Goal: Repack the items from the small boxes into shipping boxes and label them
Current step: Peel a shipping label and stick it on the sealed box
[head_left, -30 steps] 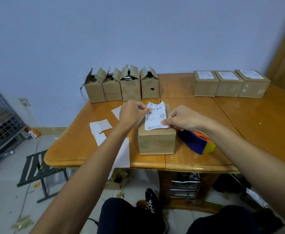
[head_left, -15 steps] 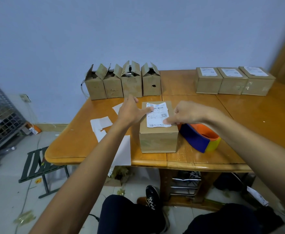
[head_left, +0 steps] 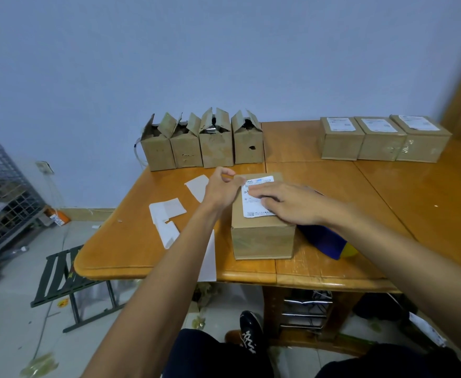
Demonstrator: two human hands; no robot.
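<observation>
A closed cardboard shipping box [head_left: 262, 241] stands near the table's front edge. A white printed label [head_left: 253, 205] lies flat on its top. My right hand [head_left: 286, 204] lies flat across the label with straight fingers pressing on it. My left hand [head_left: 222, 189] hovers at the box's upper left corner, fingers loosely curled, touching the label's edge. Several small open boxes [head_left: 202, 143] stand in a row at the back of the table. Three sealed, labelled shipping boxes [head_left: 382, 140] sit at the back right.
White backing papers [head_left: 169, 214] lie on the wooden table [head_left: 131, 241] left of the box. A blue, orange and yellow tape dispenser [head_left: 330, 241] sits right of the box under my right forearm. A wire crate [head_left: 2, 203] and a folding stool [head_left: 68, 282] stand on the floor at left.
The label went from being held up above the box by both hands to lying flat on its top. My right hand has opened and now presses over it; my left hand let go.
</observation>
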